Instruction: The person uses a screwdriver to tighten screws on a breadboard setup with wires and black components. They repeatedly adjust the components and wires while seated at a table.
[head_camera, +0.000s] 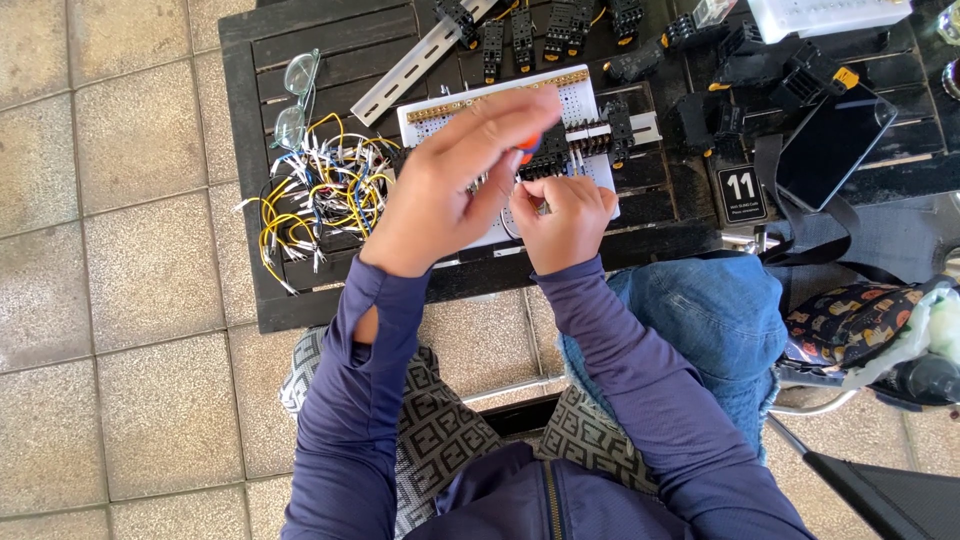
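The left hand (440, 185) is closed around an orange-handled screwdriver (530, 143) over the white perforated mounting board (580, 100) on the dark slatted wooden table (270, 40). The right hand (565, 215) is curled, pinching something too small to tell. If the screwdriver slips, I think it may knock the black terminal blocks (600, 135).

The person wears a dark purple-blue long-sleeved jacket with a zip down the front; its cuffs reach the wrists of the left hand (440, 190) and right hand (566, 222). Both hands are bare.
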